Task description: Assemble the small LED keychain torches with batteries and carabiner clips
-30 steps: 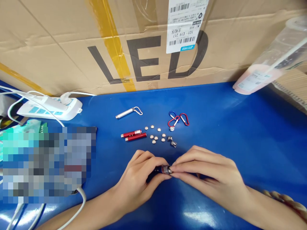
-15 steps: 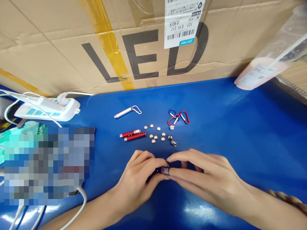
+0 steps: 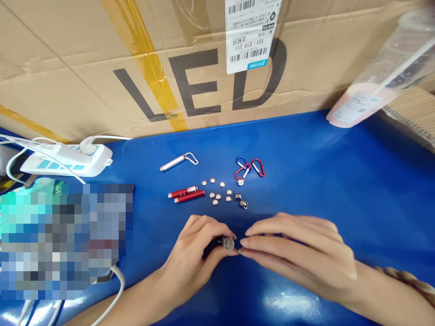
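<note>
My left hand is closed around a dark laser pointer, its round, silver-rimmed end facing me. Most of the barrel is hidden by my fingers. Just right of that end, my right hand has its fingers stretched out, apart from the tube, with nothing visible in them. Beyond my hands lie several button cells, two small metal end caps and two red laser pointers. Farther back are a silver laser pointer with a clip and red and blue carabiners.
A large cardboard box stands along the back of the blue table. On the left are a white power strip, cables and a pixelated item. A bottle with pink contents stands at the back right.
My right hand has drawn back to the right, off the laser pointer. The pointer has turned in my left hand, so its end faces me and its label no longer shows.
</note>
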The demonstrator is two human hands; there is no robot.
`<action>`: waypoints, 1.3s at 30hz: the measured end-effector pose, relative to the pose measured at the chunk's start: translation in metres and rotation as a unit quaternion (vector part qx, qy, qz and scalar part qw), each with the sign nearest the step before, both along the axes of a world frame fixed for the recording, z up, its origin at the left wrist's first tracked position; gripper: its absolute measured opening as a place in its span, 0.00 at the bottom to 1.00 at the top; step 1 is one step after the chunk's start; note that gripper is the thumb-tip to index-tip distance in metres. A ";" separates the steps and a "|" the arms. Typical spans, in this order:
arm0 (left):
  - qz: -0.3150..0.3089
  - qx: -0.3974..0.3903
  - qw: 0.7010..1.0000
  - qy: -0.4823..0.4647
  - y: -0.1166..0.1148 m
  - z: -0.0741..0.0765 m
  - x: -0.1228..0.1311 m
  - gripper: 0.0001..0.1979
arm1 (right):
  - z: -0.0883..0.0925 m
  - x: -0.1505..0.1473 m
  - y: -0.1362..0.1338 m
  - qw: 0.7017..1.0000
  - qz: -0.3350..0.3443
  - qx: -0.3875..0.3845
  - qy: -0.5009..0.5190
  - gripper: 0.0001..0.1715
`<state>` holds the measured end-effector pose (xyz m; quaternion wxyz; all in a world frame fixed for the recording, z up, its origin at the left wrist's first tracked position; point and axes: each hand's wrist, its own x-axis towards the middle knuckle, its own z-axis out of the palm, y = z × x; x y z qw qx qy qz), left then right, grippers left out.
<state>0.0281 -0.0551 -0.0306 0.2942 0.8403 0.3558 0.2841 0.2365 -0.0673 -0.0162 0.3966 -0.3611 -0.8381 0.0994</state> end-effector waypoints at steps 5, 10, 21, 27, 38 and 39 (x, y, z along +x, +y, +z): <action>0.059 0.036 0.996 0.049 0.004 0.001 -0.001 0.06 | -0.008 0.005 0.008 1.000 -0.024 -0.002 -0.007 0.08; 0.097 0.094 0.987 0.090 0.006 0.002 -0.004 0.07 | -0.014 0.009 0.018 0.997 -0.036 -0.064 -0.009 0.07; 0.057 0.150 0.983 0.085 0.012 -0.007 -0.011 0.13 | -0.022 0.007 0.024 0.990 -0.004 -0.127 -0.057 0.10; 0.049 0.001 0.996 0.075 0.011 0.001 -0.008 0.13 | -0.018 0.001 0.024 0.980 -0.006 -0.112 -0.164 0.21; 0.062 0.038 0.996 0.049 0.012 0.005 -0.003 0.04 | -0.016 -0.001 0.023 0.980 -0.005 -0.066 -0.185 0.18; 0.063 0.049 0.995 0.057 0.012 0.004 -0.003 0.03 | -0.016 -0.002 0.023 0.981 -0.010 -0.062 -0.183 0.18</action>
